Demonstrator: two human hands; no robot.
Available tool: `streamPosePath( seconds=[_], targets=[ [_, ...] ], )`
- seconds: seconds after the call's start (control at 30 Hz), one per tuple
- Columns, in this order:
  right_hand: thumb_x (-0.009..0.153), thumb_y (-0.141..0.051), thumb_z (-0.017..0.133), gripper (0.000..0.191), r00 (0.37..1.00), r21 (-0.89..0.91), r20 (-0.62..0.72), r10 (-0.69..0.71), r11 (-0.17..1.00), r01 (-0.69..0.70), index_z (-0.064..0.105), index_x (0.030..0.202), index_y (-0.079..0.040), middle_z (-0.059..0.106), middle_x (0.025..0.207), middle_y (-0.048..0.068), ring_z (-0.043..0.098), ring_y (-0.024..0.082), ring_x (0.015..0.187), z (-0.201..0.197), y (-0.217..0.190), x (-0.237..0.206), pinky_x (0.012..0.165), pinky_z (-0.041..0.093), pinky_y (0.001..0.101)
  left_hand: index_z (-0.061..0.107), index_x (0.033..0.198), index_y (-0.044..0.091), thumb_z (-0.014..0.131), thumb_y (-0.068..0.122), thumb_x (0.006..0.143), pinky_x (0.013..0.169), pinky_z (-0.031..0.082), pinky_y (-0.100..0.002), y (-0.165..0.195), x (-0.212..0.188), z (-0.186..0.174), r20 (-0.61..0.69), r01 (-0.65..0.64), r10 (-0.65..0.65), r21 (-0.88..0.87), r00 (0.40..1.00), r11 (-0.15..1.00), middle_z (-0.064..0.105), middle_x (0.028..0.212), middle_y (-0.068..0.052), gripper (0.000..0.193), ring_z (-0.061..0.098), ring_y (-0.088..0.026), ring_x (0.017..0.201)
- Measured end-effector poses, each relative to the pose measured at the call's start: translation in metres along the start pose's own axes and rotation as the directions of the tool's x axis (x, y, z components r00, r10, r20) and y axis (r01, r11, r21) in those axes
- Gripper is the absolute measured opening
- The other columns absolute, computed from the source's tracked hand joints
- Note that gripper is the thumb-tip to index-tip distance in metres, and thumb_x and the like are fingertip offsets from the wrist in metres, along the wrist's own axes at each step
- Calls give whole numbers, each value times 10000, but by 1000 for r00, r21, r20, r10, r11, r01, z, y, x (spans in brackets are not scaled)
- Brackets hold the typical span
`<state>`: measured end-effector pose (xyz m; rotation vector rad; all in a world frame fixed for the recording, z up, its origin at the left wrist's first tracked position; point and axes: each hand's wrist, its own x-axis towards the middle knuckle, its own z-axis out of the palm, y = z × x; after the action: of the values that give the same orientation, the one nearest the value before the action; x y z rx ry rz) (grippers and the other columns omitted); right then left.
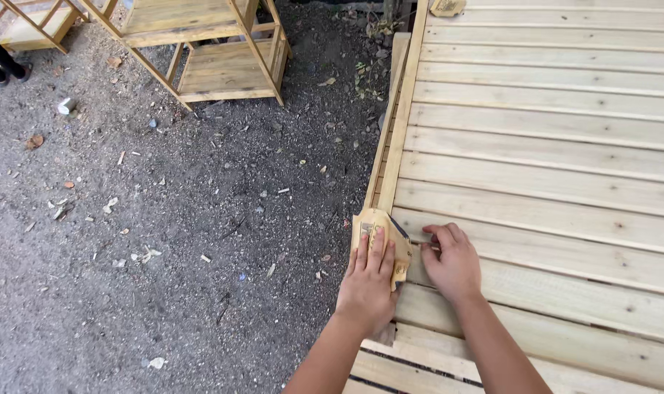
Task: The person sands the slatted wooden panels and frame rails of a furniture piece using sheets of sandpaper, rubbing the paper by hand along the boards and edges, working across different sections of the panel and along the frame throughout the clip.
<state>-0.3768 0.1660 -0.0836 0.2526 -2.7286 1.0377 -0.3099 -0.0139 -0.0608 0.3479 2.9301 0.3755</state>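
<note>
Left hand is pressing flat, fingers straight and together, on a folded tan sheet of sandpaper; its grip is not curled around the sheet, just pinning it down. The sandpaper is draping over the left edge rail of a pale slatted wooden panel, low on that rail, around 6 o'clock of the frame centre. Right hand is lying just beside the sandpaper at its 3 o'clock, fingers loosely bent on a slat, grip holding nothing, fingertips near the sheet's edge. The slatted panel is filling the right half of view, narrow gaps between slats, bare wood running out toward 12 and 3 o'clock. Left of the rail the grey dirt ground is lying open, scattered with wood chips and small stones. At 11 o'clock a light wooden shelf frame is standing on the dirt, well apart from both hands, its shelves carrying nothing visible.
</note>
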Motion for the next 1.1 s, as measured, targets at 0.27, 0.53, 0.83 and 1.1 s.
streamPosePath(
  seconds=[0.27, 0.53, 0.83, 1.1],
  targets=[
    [821, -137, 683, 258, 999, 48, 18, 28, 998, -29, 704, 1078, -118, 673, 972, 55, 667, 241, 929, -4, 0, 3, 847, 546, 401, 200, 1601, 45, 469, 401, 1001, 1243, 153, -482, -5, 108, -21, -120, 32, -33, -11, 992, 999, 59, 1700, -189, 748, 97, -412, 1553],
    [827, -133, 690, 260, 1000, 12, 4, 21, 1000, -21, 703, 1085, -107, 670, 970, 71, 657, 266, 949, 1, 0, 0, 851, 543, 414, 125, 1614, 42, 552, 375, 936, 1236, 127, -481, 3, -13, -6, 60, 20, -19, -13, 998, 1000, 7, 1695, -198, 868, 66, -425, 1546],
    [809, -127, 684, 282, 998, 72, 25, 64, 995, -66, 703, 1090, -107, 669, 945, 65, 671, 242, 901, -7, -1, 3, 807, 564, 391, 162, 1597, 63, 501, 404, 977, 1232, 158, -465, 0, 112, -34, -75, 59, -60, -4, 995, 998, 26, 1699, -162, 784, 100, -388, 1554],
    [828, -115, 683, 284, 997, 67, 34, 74, 995, -76, 699, 1110, -91, 667, 942, 68, 669, 252, 888, -8, -6, -1, 806, 553, 396, 150, 1617, 42, 548, 370, 981, 1227, 160, -486, 1, -20, 7, -31, 7, -8, -36, 999, 999, 29, 1695, -207, 819, 119, -425, 1537]
  ],
)
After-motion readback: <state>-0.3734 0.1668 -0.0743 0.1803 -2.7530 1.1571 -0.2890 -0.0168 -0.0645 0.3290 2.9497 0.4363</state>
